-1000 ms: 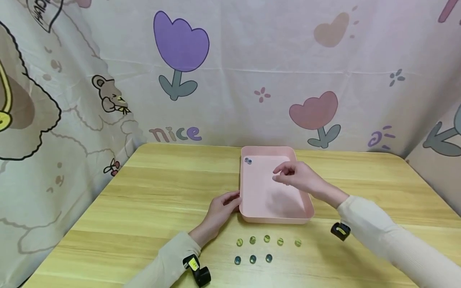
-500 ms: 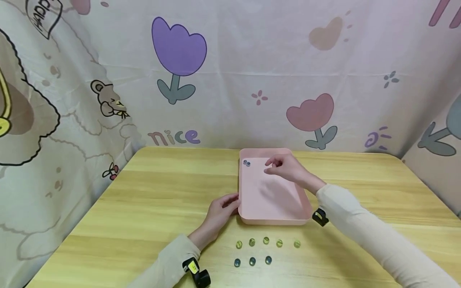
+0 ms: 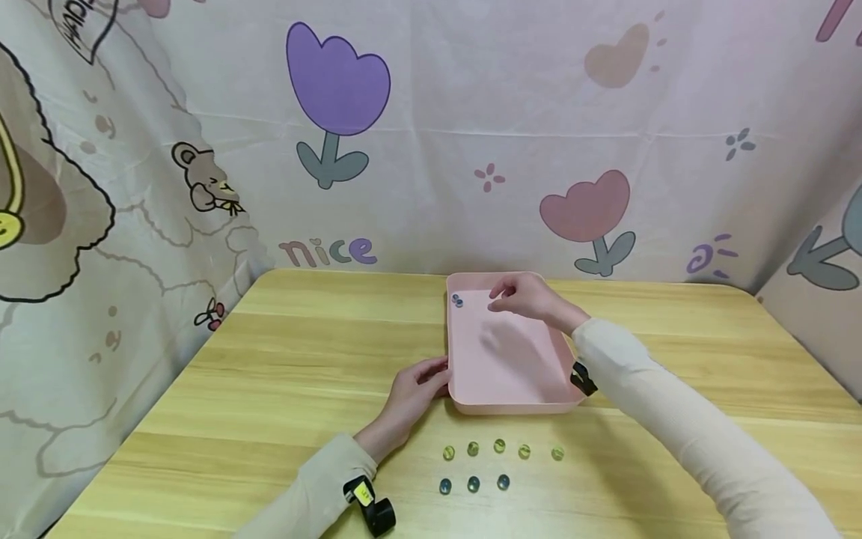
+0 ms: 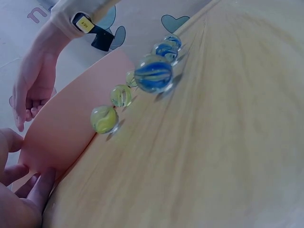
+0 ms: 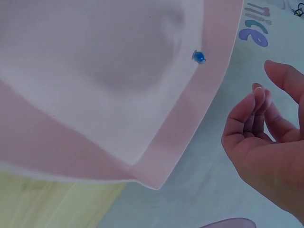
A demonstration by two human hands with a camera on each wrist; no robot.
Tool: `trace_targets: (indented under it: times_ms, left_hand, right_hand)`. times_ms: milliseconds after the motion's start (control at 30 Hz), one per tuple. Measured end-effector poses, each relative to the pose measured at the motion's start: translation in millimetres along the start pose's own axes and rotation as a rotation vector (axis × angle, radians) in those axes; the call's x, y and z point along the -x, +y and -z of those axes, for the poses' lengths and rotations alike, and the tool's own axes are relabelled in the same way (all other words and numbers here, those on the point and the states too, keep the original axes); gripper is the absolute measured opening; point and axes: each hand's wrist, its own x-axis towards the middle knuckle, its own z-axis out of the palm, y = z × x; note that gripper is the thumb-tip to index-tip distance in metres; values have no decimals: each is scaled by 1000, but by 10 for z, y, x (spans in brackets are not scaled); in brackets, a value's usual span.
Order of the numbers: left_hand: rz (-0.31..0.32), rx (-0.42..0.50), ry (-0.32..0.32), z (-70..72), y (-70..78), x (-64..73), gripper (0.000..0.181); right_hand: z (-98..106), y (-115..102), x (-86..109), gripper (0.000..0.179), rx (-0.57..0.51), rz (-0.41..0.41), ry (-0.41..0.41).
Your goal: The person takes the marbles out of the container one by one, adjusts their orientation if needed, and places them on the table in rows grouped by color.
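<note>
A pink tray (image 3: pixel 508 359) stands on the wooden table, and two blue marbles (image 3: pixel 457 301) lie in its far left corner. My left hand (image 3: pixel 412 393) rests against the outside of the tray's left wall, with its fingers (image 4: pixel 42 187) touching the wall low down. Over the far part of the tray hovers my right hand (image 3: pixel 528 296). Its fingers (image 5: pixel 240 114) are loosely bent and the thumb stands apart, with nothing visible between them. In front of the tray lie a row of yellow-green marbles (image 3: pixel 499 446) and a row of three blue marbles (image 3: pixel 474 484).
The wooden table (image 3: pixel 323 337) reaches back to a printed cloth (image 3: pixel 431 202) with flowers on it. Black wrist cameras are strapped to both sleeves, one showing as a black camera (image 3: pixel 377 513) at the left. The marble rows sit between the tray and the table's near side.
My right hand has moved away from me and to the left over the tray. The left hand stays at the tray's side, and the marbles keep their places.
</note>
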Motion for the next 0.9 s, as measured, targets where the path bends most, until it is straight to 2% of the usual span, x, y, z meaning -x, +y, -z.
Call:
trace_targets:
  times_ms: [167,267,400,567,700,900]
  left_hand:
    - [-9,-8,-4,3,-1,4,39]
    - [-11,-18,-1,9,-9,7,39]
    - [-16,-31,0,9,-17,8,40]
    - [-22,-32,4,5,-28,14,41]
    - [-21,-36,9,-2,-30,16,41]
    - [-22,-39,16,0,-26,14,39]
  right_hand:
    - [0,-32,-89,23,-17,-11,-13]
    - [1,-43,-156,23,-63,-8,-19]
    - [-22,-23,-242,21,-129,-46,1]
    - [-125,40,-341,24,-198,-115,25]
    - [-223,53,-387,28,-246,-137,27]
    - [-426,72,-511,26,-227,-140,56]
